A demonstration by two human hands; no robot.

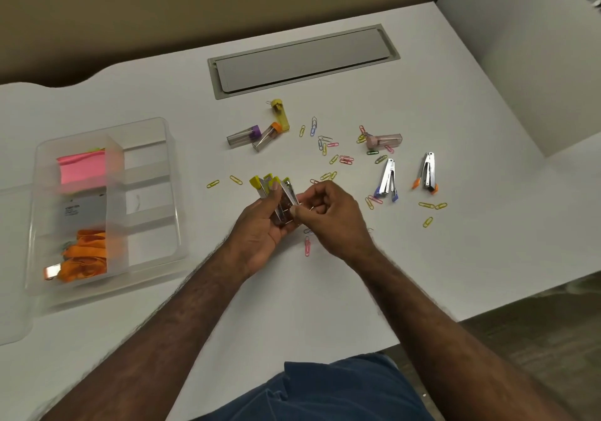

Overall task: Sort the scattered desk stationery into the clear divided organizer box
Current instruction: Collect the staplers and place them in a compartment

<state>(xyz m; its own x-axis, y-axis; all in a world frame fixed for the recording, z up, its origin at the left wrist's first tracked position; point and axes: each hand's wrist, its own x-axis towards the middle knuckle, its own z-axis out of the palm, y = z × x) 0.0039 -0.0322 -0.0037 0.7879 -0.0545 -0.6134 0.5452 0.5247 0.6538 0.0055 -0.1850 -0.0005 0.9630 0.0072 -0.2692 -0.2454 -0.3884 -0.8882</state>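
Head view: white desk (325,290), beige wall (162,4); left hand (260,228) grips cases (274,192), right hand (331,215) pinches them.

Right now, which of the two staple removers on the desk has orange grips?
The staple remover on the right, farthest from the organizer box. The other remover, to its left, has blue-purple grips.

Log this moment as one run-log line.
left hand: holds yellow-capped cases | right hand: pinching at bundle | organizer box: partly filled | paper clips: scattered
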